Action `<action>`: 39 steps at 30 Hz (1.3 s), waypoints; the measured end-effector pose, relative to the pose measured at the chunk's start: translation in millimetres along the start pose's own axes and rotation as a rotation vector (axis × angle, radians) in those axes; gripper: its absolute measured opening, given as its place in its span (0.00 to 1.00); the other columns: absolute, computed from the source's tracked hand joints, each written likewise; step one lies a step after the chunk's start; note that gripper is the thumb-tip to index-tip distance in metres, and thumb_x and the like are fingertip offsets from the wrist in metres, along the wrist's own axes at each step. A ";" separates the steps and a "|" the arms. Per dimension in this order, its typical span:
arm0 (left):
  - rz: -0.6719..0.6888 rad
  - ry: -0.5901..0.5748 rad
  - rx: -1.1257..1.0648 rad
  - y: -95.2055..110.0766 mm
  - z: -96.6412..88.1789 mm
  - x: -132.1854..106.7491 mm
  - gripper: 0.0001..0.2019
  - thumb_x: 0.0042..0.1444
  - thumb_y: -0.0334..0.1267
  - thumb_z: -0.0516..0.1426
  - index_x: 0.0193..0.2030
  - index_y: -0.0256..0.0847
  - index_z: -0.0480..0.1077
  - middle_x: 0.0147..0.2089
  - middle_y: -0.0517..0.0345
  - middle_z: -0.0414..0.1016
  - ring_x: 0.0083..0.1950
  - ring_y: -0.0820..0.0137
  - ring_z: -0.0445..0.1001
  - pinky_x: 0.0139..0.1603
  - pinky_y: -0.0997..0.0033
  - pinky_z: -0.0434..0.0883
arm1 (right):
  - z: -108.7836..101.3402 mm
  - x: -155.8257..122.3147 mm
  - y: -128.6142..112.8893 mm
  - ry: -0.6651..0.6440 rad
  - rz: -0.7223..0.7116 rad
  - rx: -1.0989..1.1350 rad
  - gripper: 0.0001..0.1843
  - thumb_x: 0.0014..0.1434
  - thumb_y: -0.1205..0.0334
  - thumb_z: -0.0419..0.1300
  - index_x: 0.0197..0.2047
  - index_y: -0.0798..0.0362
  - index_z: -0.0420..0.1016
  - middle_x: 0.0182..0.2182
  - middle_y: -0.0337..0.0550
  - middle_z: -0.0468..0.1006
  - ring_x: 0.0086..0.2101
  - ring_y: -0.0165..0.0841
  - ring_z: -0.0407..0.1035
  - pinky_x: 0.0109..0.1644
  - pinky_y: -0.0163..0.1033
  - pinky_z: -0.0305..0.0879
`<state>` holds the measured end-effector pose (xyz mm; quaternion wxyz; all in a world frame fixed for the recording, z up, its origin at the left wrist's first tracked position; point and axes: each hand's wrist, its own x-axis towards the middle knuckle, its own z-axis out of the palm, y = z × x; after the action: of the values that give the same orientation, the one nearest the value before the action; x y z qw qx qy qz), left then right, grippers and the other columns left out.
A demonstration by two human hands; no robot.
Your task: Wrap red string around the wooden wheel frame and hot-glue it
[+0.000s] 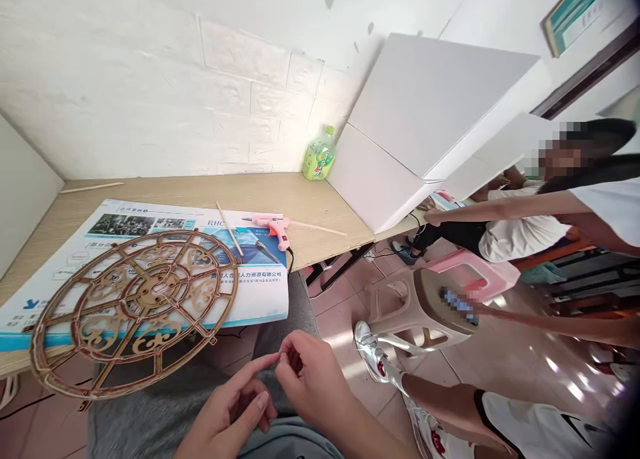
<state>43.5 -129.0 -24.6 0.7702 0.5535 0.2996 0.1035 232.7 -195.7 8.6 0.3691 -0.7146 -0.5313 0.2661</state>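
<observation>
My left hand (233,406) is over my lap, index finger stretched out and thumb apart. At that fingertip my right hand (315,376) pinches with thumb and index finger; whether something small is between them cannot be made out. Up and to the left of my hands, a round openwork frame (143,291) with spokes, scrolls and reddish-brown lines lies on a printed poster (265,306), its near edge jutting past the table. A pink glue gun (273,224) rests at the poster's right side, its cable running down over the edge. Beside it lies a thin wooden stick (230,229).
A green drink bottle (319,158) stands by the wall, next to a white partition (400,119). Another thin stick (93,187) lies at the table's back left. To the right are a plastic stool (400,312), a person's leg and shoe (370,352), and a seated person (525,226).
</observation>
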 end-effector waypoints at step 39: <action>0.064 0.663 -0.250 -51.8 -90.9 -28.9 0.35 0.58 0.75 0.62 0.27 0.40 0.71 0.29 0.57 0.72 0.36 0.70 0.67 0.41 0.71 0.64 | -2.6 166.5 -78.2 -0.345 -0.575 -0.124 0.26 0.80 0.53 0.57 0.27 0.52 0.69 0.22 0.39 0.68 0.24 0.28 0.61 0.29 0.38 0.58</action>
<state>-40.9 -90.3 -80.8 0.6891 0.4005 0.5008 0.3376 239.7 -24.5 75.5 0.2896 -0.5010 -0.7808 0.2354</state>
